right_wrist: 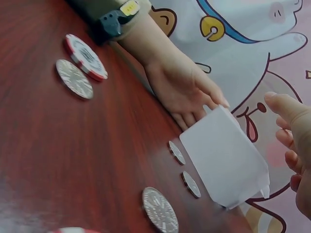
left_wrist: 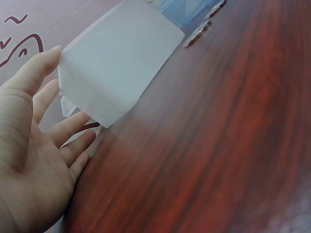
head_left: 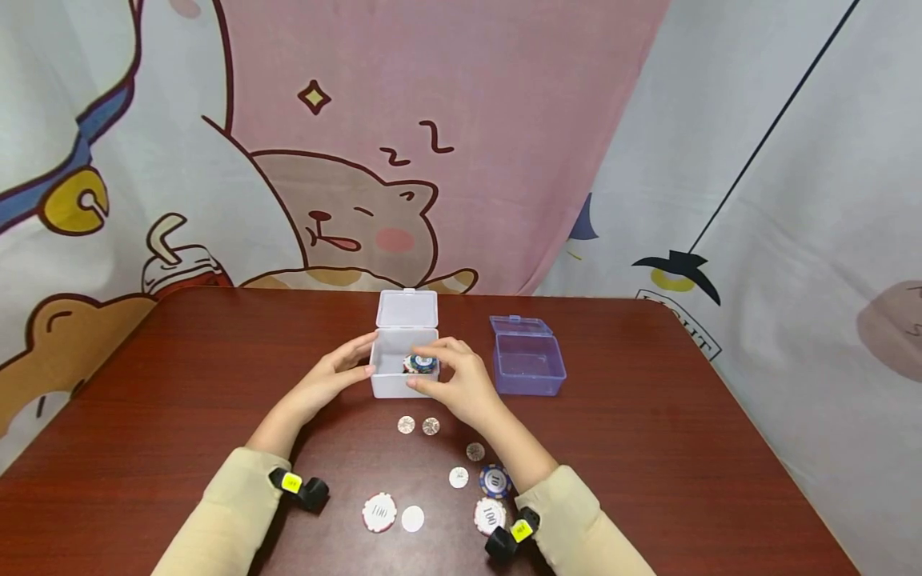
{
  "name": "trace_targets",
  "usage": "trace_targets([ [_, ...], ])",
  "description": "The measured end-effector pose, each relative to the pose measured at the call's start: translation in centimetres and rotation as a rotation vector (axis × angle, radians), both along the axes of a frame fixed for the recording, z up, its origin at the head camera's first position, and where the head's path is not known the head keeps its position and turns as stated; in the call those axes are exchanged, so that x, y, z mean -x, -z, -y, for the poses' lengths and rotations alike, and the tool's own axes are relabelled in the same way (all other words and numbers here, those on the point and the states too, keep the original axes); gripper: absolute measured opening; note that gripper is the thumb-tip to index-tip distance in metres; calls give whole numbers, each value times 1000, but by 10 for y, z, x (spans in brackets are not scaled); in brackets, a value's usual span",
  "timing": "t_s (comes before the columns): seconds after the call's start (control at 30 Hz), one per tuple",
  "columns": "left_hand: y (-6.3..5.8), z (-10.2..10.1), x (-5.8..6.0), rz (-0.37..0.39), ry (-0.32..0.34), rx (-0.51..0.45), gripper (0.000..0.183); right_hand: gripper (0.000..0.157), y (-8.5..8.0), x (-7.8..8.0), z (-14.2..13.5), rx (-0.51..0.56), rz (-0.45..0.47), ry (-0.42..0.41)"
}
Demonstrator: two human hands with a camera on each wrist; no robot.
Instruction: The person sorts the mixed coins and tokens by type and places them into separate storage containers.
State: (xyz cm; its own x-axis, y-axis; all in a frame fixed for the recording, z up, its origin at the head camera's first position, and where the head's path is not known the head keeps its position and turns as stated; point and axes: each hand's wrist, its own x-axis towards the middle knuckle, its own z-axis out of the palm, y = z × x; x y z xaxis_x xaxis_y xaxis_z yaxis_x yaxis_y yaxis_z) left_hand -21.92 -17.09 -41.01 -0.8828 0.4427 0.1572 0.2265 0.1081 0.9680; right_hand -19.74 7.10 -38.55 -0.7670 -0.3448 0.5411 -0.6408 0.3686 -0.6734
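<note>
A white plastic box (head_left: 406, 387) stands with its lid (head_left: 408, 310) raised at the back, and several poker chips (head_left: 422, 364) lie inside toward its right. My left hand (head_left: 334, 376) touches the box's left wall with thumb and fingertips, the fingers fairly straight. In the left wrist view, the left thumb (left_wrist: 36, 73) meets the box's upper edge. Over the right side of the box is my right hand (head_left: 458, 376), thumb near the front rim and fingers above the chips. The right wrist view shows its fingers (right_wrist: 286, 138) loosely bent, with nothing seen between them and the thumb.
A translucent purple box (head_left: 529, 384), lid raised, stands right of the white one. Coins (head_left: 406, 425) lie scattered on the brown table (head_left: 648, 448) in front. Nearer lie a white chip (head_left: 379, 512), another white chip (head_left: 490, 516) and a blue chip (head_left: 495, 481) by my right forearm.
</note>
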Motion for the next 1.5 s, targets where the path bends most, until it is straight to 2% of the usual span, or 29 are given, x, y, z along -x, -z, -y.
trace_targets([
  [0.2, 14, 3, 8, 3, -10, -4, 56, 41, -1, -12, 2, -21, 5, -20],
  [0.33, 19, 4, 11, -4, -15, 0, 56, 43, 1, -18, 4, -35, -5, -40],
  [0.77, 19, 4, 11, -19, -7, -6, 57, 43, 8, -38, 11, -104, -43, -125],
  [0.97, 20, 5, 11, -14, -6, -6, 57, 47, 12, -51, 14, -212, -50, -156],
  [1.07, 12, 3, 7, -6, -2, 0, 56, 47, 15, -56, 17, -263, -65, -180],
  [1.2, 11, 4, 6, -4, -5, 11, 56, 46, 18, -62, 19, -293, -85, -216],
  [1.3, 19, 5, 11, -15, -11, 12, 56, 46, 20, -66, 20, -322, -114, -234],
  [1.5, 20, 5, 11, -17, -16, 2, 57, 45, 24, -73, 22, -370, -121, -275],
])
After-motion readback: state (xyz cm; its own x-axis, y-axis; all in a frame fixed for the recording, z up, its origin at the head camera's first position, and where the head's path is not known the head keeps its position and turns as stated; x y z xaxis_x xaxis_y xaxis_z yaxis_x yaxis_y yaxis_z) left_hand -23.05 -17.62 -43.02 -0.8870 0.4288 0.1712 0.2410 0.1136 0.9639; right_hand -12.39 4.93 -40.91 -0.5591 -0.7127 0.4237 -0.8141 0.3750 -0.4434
